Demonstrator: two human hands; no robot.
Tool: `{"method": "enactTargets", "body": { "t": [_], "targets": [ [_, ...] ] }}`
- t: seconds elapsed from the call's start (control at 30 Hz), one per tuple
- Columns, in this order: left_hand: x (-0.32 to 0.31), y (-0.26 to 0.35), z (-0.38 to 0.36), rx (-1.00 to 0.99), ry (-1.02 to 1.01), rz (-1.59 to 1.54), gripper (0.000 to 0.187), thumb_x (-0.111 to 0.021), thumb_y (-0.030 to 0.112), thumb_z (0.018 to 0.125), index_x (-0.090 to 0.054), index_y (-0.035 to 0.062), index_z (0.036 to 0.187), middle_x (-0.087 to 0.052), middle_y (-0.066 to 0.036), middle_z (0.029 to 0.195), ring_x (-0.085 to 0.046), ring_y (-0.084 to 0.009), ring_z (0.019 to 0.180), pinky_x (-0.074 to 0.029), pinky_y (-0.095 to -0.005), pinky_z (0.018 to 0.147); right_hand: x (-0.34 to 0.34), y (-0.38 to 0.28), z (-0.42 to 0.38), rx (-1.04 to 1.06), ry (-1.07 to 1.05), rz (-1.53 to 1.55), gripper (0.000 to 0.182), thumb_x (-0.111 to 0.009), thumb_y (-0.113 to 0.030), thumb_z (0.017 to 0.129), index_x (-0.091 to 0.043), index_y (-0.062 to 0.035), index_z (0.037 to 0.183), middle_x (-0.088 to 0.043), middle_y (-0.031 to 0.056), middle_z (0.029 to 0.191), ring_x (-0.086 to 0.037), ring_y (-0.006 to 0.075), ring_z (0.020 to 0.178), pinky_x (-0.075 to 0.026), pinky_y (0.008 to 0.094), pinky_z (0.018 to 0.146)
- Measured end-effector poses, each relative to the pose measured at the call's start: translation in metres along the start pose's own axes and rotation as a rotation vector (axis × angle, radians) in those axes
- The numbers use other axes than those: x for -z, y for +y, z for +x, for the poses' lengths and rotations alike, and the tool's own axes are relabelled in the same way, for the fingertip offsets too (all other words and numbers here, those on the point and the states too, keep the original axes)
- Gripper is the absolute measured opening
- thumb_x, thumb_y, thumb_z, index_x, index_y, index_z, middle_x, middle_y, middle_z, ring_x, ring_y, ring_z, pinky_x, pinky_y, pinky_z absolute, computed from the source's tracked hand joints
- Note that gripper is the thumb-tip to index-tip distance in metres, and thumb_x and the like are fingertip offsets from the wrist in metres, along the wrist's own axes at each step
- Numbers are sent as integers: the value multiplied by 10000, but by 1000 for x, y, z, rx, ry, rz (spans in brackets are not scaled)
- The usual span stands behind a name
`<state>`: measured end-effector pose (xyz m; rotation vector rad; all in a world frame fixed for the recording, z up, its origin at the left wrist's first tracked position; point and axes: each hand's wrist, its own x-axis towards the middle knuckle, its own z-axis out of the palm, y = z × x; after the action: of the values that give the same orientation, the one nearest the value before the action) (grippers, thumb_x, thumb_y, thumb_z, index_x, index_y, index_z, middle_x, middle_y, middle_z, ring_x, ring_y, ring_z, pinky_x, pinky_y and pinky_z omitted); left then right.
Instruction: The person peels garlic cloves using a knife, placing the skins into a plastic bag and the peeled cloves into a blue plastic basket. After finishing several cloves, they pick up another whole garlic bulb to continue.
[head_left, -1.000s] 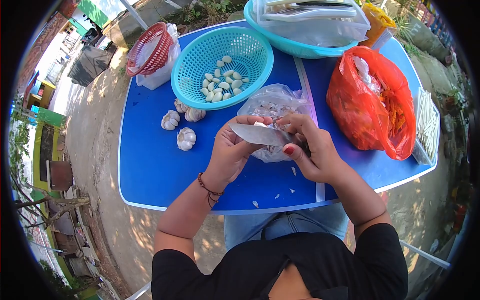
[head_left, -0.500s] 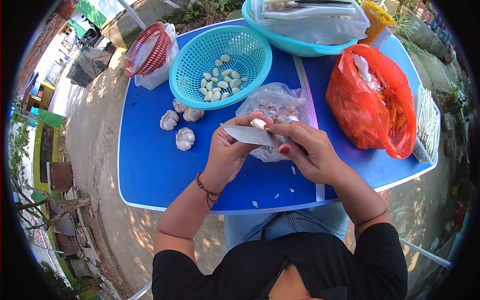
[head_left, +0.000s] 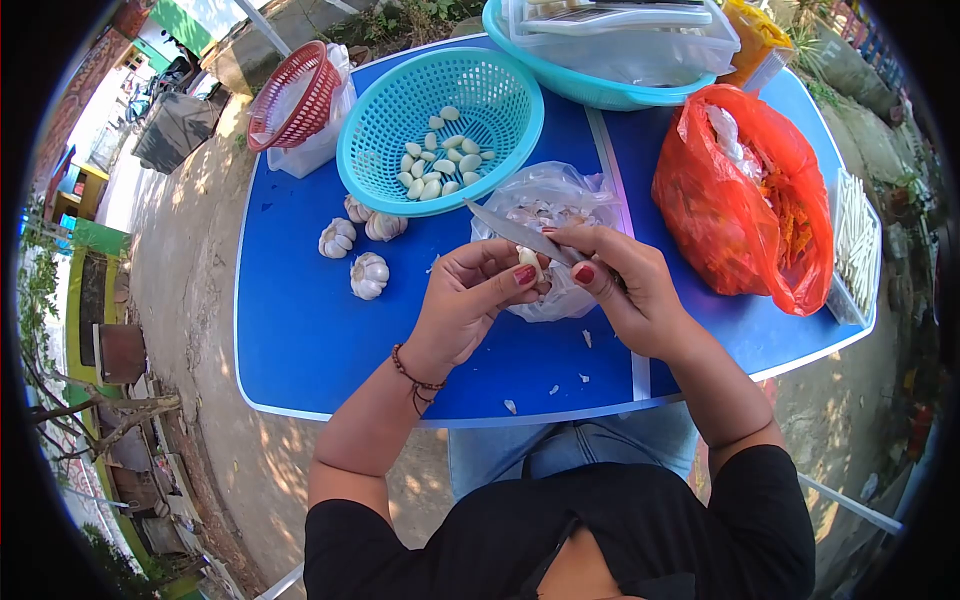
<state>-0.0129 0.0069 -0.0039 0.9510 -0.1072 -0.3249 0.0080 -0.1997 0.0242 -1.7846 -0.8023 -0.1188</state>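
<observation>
Between the thumb and fingers of my left hand point(head_left: 472, 290) is a garlic clove point(head_left: 530, 262), pale and partly covered by the thumb. My right hand point(head_left: 625, 285) grips a knife point(head_left: 515, 232), its blade pointing up and left, just above the clove. Under both hands lies a clear plastic bag point(head_left: 555, 195) with garlic skins inside. Peeled cloves point(head_left: 440, 170) sit in a turquoise basket point(head_left: 365, 110) beyond my left hand. Whole garlic bulbs point(head_left: 369, 276) rest on the blue table point(head_left: 300, 350) left of that hand.
An open red plastic bag point(head_left: 720, 220) stands at the right, beside a clear box of white sticks point(head_left: 855, 245). At the back are a turquoise basin point(head_left: 600, 93) holding plastic containers and a red basket point(head_left: 300, 100). Skin scraps point(head_left: 510, 408) dot the table near its front edge.
The knife has swung from lying across my left fingers to pointing up and away. My left hand has turned, bringing its thumb over the clove.
</observation>
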Motion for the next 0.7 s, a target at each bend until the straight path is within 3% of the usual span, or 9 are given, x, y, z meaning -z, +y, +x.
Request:
{"method": "enactTargets", "body": {
  "t": [0.27,0.43,0.7],
  "targets": [
    [-6,4,0,-26,0,-34,273,-603,1,867,-541,-25,1132,-626,-186,1054,-665,-234,920,-579,-258,755,5,-6,1,-251,109,118,285,-520,-115,930,-560,-25,1197,-626,132,896,-614,173,766,-466,283,678],
    [-6,0,1,-139,85,19,310,-686,13,815,-557,-3,1097,-644,-143,1017,-653,-179,917,-556,-291,806,11,-9,1,-169,-126,94,339,-530,-154,929,-527,-52,1253,-622,131,846,-612,170,719,-461,286,651],
    [-4,-3,-1,-291,110,207,271,-680,-56,792,-588,-7,1043,-646,-145,1006,-652,-177,916,-558,-293,798,5,-4,-1,-128,-209,131,343,-542,-124,915,-520,-59,1251,-630,128,894,-617,187,712,-469,303,655]
  ]
}}
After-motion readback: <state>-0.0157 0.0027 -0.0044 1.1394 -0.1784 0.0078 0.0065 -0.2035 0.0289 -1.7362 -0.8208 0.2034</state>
